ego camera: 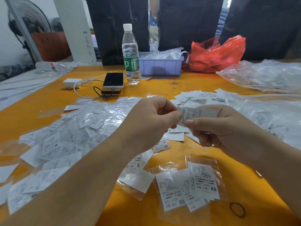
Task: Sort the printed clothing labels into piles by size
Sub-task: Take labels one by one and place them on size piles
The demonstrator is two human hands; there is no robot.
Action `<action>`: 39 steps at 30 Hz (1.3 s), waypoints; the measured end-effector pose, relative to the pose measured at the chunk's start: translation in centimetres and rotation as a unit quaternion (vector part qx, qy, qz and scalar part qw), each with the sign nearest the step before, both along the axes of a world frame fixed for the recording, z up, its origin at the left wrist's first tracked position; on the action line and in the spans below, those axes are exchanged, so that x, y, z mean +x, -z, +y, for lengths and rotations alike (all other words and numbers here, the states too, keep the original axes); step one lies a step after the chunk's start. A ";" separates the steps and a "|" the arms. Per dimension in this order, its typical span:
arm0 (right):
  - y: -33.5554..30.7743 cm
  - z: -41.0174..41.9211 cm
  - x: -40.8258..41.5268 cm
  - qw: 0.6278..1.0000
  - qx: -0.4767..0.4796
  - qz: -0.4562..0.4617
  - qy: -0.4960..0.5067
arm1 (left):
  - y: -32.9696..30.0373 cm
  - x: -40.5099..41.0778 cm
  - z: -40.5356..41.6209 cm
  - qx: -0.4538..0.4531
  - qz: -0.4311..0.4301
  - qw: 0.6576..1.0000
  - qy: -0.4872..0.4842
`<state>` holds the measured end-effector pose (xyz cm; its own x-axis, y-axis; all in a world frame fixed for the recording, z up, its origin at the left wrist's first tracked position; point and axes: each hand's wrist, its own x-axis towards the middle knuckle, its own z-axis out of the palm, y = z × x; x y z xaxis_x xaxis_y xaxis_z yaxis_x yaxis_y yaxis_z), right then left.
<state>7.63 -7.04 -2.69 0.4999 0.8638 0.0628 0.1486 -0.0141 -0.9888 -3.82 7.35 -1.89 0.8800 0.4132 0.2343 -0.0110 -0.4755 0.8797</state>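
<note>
Head view, left hand (151, 121) and right hand (216, 128) each pinching one label (193, 114) (long axis left-right, sagging).

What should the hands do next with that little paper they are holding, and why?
Probably turn the label over to find its size letter. Both the left hand and the right hand pinch it, but the side showing reads only "MADE IN CHINA", with no size visible. The bagged labels nearest the person show XS and S, so the letter should decide which pile it joins.
</note>
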 end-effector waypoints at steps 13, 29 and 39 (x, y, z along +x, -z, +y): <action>0.1 0.2 0.1 1.000 0.000 0.024 0.015 | -0.1 0.0 0.7 0.025 0.035 0.999 -0.004; 1.8 0.2 1.4 0.892 -0.149 -0.411 0.117 | 1.0 0.0 2.0 0.361 0.156 0.910 -0.135; 2.0 0.4 1.3 0.865 -0.212 -0.453 0.040 | 3.4 2.3 0.7 0.386 0.145 0.911 -0.027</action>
